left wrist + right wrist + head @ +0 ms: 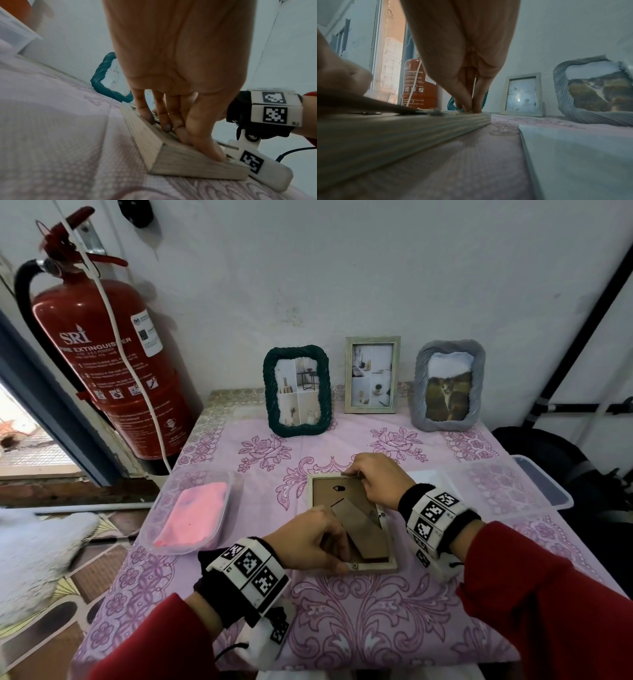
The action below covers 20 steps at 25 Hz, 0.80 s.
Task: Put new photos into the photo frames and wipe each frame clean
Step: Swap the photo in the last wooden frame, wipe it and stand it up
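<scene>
A pale wooden photo frame [385,566] lies face down mid-table, brown backing board [325,494] and folded stand [361,530] upward. My left hand [337,556] presses straight fingers onto the frame's near left part; in the left wrist view its fingertips [167,127] and thumb sit on the frame [188,165] at the rim. My right hand [356,474] pinches a small dark tab at the frame's far edge, thumb and fingertips [467,106] meeting on the frame [402,128]. A white stack of photos [573,155] lies right of it.
Three frames stand along the wall: dark green [297,390], pale wood [372,374], grey [448,385]. A clear tub [236,484] with a pink cloth [195,511] sits at the left. A clear lid [544,484] lies at the right edge. A red fire extinguisher [113,364] stands left of the table.
</scene>
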Available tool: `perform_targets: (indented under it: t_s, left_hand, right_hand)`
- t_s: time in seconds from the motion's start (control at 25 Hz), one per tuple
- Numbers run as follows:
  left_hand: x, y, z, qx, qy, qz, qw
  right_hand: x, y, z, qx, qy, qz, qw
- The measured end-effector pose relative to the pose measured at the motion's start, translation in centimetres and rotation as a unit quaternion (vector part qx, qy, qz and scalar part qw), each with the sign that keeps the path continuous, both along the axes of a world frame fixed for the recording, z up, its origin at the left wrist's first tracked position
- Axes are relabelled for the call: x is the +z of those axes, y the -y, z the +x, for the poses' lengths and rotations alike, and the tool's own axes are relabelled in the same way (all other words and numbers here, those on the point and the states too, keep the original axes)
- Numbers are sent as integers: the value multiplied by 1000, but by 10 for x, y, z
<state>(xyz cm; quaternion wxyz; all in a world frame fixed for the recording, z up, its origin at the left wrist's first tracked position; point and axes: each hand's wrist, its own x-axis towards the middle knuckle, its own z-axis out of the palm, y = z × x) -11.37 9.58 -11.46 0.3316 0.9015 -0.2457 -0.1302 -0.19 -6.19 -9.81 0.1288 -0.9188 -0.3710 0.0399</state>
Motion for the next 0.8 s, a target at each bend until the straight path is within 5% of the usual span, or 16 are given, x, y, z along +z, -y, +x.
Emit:
perform_targets:
  t_s: [0.32,0.8]
  left_hand:
    - [4,4,7,2,-55,10,998]
    - [-4,0,-6,99,7,-8,995]
  right_hand:
    - [1,3,-3,-11,-52,79,995]
    - [-12,-3,-3,-93,-78,91,988]
